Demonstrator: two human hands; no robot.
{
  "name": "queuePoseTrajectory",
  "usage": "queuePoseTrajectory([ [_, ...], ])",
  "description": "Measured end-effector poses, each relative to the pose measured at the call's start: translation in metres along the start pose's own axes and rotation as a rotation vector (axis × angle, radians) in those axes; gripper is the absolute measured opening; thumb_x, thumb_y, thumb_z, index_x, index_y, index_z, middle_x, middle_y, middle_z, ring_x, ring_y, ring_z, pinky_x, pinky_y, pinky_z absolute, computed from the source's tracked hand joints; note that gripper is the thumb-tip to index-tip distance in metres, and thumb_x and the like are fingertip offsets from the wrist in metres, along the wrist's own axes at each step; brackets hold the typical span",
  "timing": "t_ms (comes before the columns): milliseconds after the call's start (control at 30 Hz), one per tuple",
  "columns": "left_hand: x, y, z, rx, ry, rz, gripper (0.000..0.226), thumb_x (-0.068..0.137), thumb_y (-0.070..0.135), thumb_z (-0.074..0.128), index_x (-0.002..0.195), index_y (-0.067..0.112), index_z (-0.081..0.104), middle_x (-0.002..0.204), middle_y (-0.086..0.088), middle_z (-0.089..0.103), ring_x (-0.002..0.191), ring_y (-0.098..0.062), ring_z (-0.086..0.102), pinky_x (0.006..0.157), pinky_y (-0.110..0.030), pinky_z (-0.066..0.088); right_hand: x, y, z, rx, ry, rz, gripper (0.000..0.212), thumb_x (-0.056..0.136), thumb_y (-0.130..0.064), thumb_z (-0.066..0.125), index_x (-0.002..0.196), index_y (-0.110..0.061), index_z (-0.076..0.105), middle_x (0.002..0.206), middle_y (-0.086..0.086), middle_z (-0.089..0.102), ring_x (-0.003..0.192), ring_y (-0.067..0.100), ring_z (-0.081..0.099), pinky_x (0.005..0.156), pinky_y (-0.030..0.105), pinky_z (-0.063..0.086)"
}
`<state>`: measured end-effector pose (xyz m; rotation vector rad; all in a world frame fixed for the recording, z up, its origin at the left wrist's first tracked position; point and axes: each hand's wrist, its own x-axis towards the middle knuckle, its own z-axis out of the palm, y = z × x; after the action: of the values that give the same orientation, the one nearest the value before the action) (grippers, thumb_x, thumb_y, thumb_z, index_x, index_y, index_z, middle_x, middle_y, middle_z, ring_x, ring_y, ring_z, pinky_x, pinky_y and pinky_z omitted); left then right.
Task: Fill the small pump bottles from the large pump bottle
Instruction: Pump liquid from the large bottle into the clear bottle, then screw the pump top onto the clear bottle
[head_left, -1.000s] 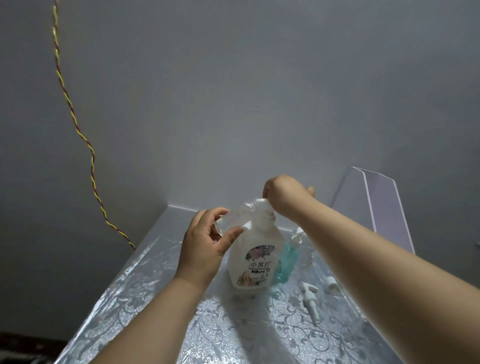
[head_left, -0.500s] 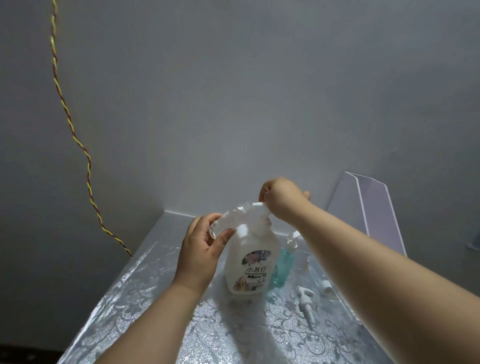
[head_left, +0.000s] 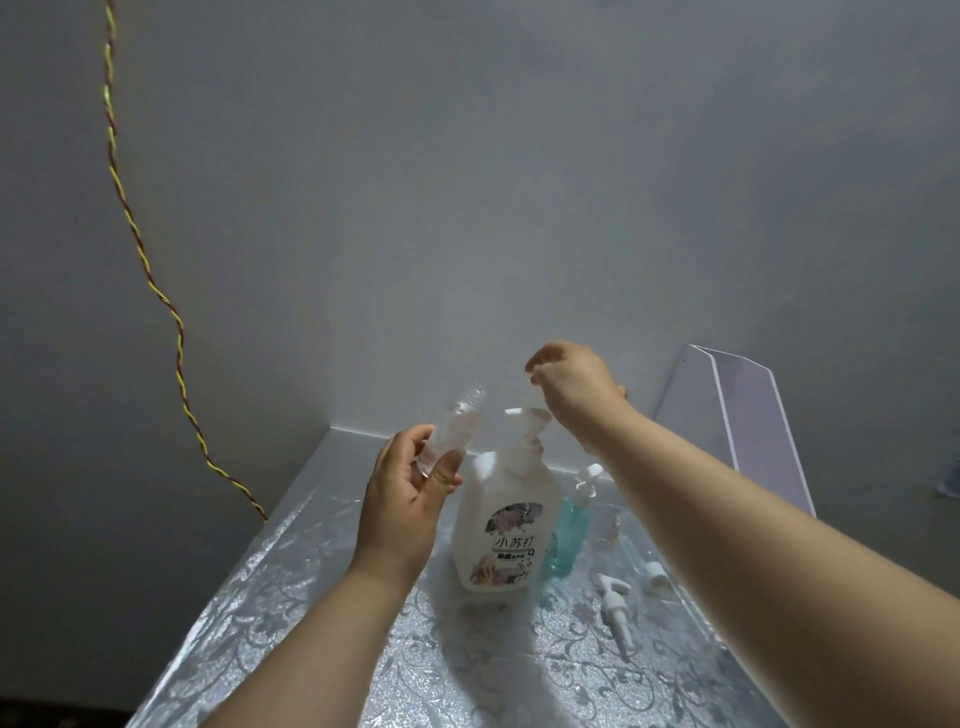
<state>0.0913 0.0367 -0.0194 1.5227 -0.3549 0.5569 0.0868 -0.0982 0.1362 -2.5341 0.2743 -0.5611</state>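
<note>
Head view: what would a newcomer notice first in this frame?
The left hand holds a clear, uncapped small bottle, tilted, at centre, beside the big bottle standing on the silvery table. The right hand hovers just above its pump. A twisted yellow-red cord runs down the wall at left.

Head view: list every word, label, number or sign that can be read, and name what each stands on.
"小苏打": on the label of the large pump bottle.
Smaller line under it on that label: too small to read.
Round mark on the teal small bottle: blurred, unreadable.
No text shows on the clear small bottle in the left hand.
</note>
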Motion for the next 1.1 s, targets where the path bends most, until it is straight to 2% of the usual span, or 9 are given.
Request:
queuePoseTrajectory([
  [200,0.0,0.006,0.0,0.05,0.043,0.014,0.04,0.081,0.053,0.052,0.114,0.032,0.044,0.106,-0.005,0.059,0.077,-0.004,0.068,0.072,-0.021,0.05,-0.009,0.017,-0.018,0.162,0.055,-0.023,0.014,0.08,-0.011,0.051,0.086,-0.006,0.063,0.099,0.014,0.07,0.1,0.036,0.061,0.1,0.051,0.043],
  [333,0.0,0.021,0.005,0.088,0.058,0.04,0.041,0.081,0.052,0.053,0.115,0.029,0.042,0.106,-0.007,0.06,0.079,-0.006,0.068,0.071,-0.017,0.047,-0.019,0.038,-0.036,0.217,0.028,-0.012,0.022,0.079,-0.014,0.058,0.06,-0.025,0.061,0.08,-0.002,0.067,0.094,0.027,0.065,0.09,0.041,0.051],
  [400,-0.002,0.029,0.008,0.091,0.048,0.045,0.041,0.082,0.052,0.053,0.114,0.029,0.042,0.104,-0.006,0.061,0.076,-0.002,0.068,0.068,-0.012,0.047,-0.027,0.048,-0.043,0.254,-0.001,-0.02,0.026,0.082,-0.008,0.058,0.062,-0.025,0.06,0.078,-0.001,0.064,0.087,0.022,0.063,0.075,0.031,0.049],
  [567,-0.018,0.047,0.015,0.09,0.006,0.076,0.039,0.083,0.059,0.054,0.11,0.031,0.045,0.098,0.001,0.061,0.08,-0.013,0.07,0.074,-0.038,0.055,-0.046,0.071,-0.047,0.294,-0.038,-0.018,0.027,0.084,-0.005,0.059,0.064,-0.024,0.06,0.074,-0.002,0.063,0.079,0.018,0.06,0.068,0.026,0.045],
  [733,-0.049,0.06,0.032,0.021,-0.103,0.048,0.027,0.084,0.058,0.056,0.101,0.039,0.049,0.1,0.012,0.064,0.079,-0.007,0.07,0.067,-0.029,0.057,-0.064,0.107,-0.034,0.228,-0.175,0.055,0.016,0.084,-0.003,0.059,0.074,-0.015,0.063,0.07,0.003,0.061,0.062,0.018,0.058,0.056,0.021,0.048],
  [833,-0.069,0.057,0.045,-0.019,-0.19,-0.023,0.033,0.082,0.049,0.055,0.109,0.031,0.049,0.103,0.007,0.065,0.079,-0.004,0.07,0.07,-0.033,0.059,-0.072,0.132,-0.022,0.063,-0.3,0.1,0.01,0.087,-0.011,0.062,0.077,-0.013,0.061,0.065,0.001,0.057,0.052,0.014,0.053,0.046,0.019,0.04],
  [900,-0.08,0.053,0.055,0.001,-0.23,-0.04,0.041,0.083,0.05,0.052,0.116,0.026,0.049,0.103,0.004,0.066,0.079,-0.004,0.07,0.074,-0.034,0.059,-0.073,0.147,-0.013,-0.1,-0.34,0.133,0.024,0.087,-0.022,0.065,0.066,-0.015,0.056,0.062,0.001,0.055,0.056,0.019,0.055,0.054,0.021,0.044],
  [1000,-0.093,0.041,0.065,-0.012,-0.256,-0.064,0.045,0.087,0.045,0.051,0.125,0.02,0.049,0.106,-0.001,0.066,0.079,-0.004,0.07,0.071,-0.017,0.055,-0.073,0.162,0.0,-0.326,-0.329,0.171,0.043,0.083,-0.048,0.064,0.06,-0.016,0.047,0.065,0.002,0.052,0.076,0.023,0.059,0.067,0.025,0.043],
  [1100,-0.097,0.032,0.066,-0.039,-0.278,-0.086,0.041,0.089,0.042,0.055,0.123,0.019,0.05,0.109,-0.005,0.065,0.082,-0.01,0.071,0.072,-0.02,0.055,-0.078,0.166,0.011,-0.346,-0.314,0.202,0.05,0.081,-0.062,0.058,0.096,-0.014,0.062,0.1,0.009,0.064,0.104,0.028,0.062,0.082,0.033,0.047],
])
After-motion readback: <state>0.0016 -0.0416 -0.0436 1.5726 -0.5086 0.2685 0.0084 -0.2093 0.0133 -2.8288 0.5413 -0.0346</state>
